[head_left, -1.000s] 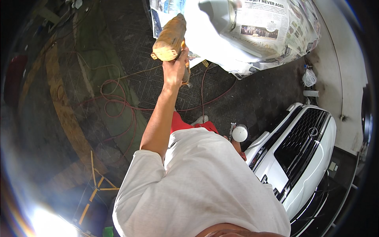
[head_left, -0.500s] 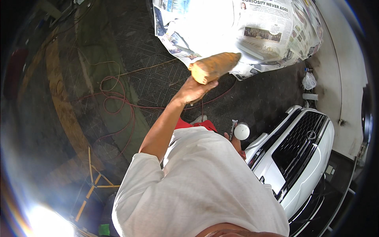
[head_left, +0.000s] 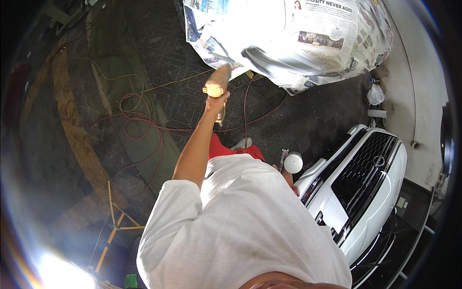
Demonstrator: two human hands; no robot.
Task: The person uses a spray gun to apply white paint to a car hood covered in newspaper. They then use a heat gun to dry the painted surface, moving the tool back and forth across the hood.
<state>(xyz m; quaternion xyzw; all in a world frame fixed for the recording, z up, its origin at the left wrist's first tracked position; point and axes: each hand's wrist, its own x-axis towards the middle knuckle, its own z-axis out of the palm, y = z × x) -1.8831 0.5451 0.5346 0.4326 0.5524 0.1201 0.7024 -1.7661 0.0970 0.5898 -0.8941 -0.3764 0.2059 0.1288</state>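
Note:
My left hand (head_left: 217, 102) is wrapped round the grip of a yellow-orange pistol-shaped power tool (head_left: 219, 84), whose exact kind I cannot make out. Its front end points away from me, at the near edge of newspaper sheets (head_left: 332, 33) spread round a brightly lit white surface (head_left: 260, 24). Low at my right side, my right hand (head_left: 288, 176) is mostly hidden under a paint spray gun (head_left: 283, 159) with a round white cup (head_left: 293, 163). The fingers that show seem closed on the spray gun, held beside my thigh.
A white car front bumper with a black grille (head_left: 368, 166) stands close at my right. Red hose (head_left: 144, 117) loops over the dark floor on my left, by a green sheet (head_left: 115, 58). A yellow-legged stand (head_left: 115, 226) and a bright lamp (head_left: 65, 274) are at lower left.
My left hand has swung left with the yellow tool, and the tool now points more straight ahead. A dark curved strip on the lit surface shows more. The right hand has barely moved.

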